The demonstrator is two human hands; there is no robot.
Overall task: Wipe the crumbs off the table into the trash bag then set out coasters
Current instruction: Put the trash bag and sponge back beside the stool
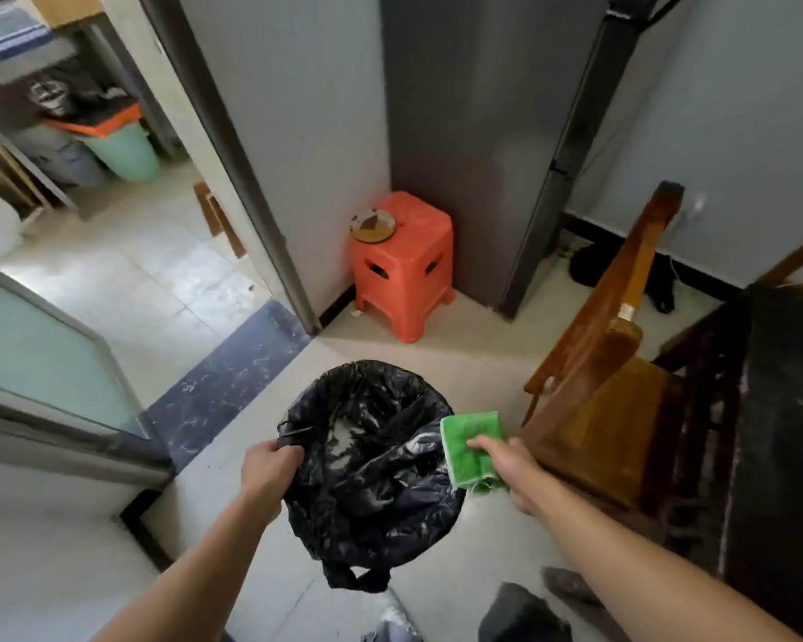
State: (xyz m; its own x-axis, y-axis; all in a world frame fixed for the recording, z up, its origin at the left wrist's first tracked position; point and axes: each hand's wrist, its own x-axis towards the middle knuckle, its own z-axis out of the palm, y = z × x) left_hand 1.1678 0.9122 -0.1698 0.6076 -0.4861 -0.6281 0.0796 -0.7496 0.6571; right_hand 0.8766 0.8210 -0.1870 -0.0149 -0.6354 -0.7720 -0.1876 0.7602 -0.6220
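A black trash bag hangs open over the floor in the lower middle of the head view. My left hand grips its left rim. My right hand pinches a green cloth at the bag's right rim. The dark table runs along the right edge of the view. No coasters can be made out with certainty.
A wooden chair stands between me and the table. An orange plastic stool with a round dish on it sits in the corner beside a grey fridge. A doorway opens at the left, with a green bin beyond.
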